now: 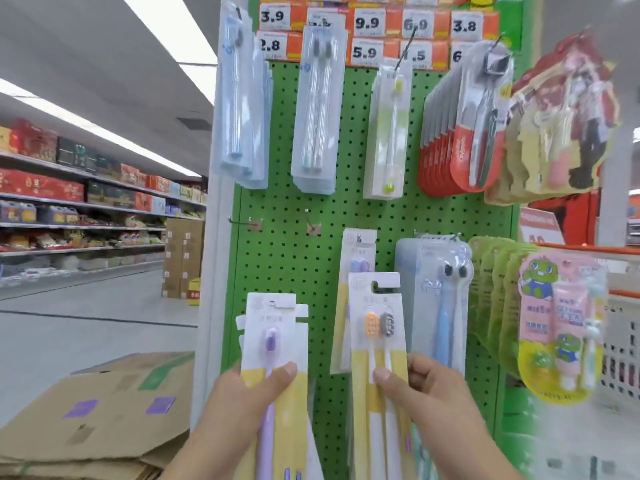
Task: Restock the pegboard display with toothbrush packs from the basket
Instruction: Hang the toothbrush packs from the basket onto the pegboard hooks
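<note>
Pinching one toothbrush pack apiece before the pegboard (pixel 294 237): left hand (pixel 242 403) purple pack (pixel 273 344), right hand (pixel 429 393) orange-grey pack (pixel 377 327). Light, stiffish card; grip low, hang-slot free.

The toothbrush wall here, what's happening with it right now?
A person is restocking the green pegboard. The left hand grips a few packs with a purple toothbrush in front; the right hand holds an orange-and-grey twin pack up near the lower hooks. Two hooks on the left hang empty.
</note>
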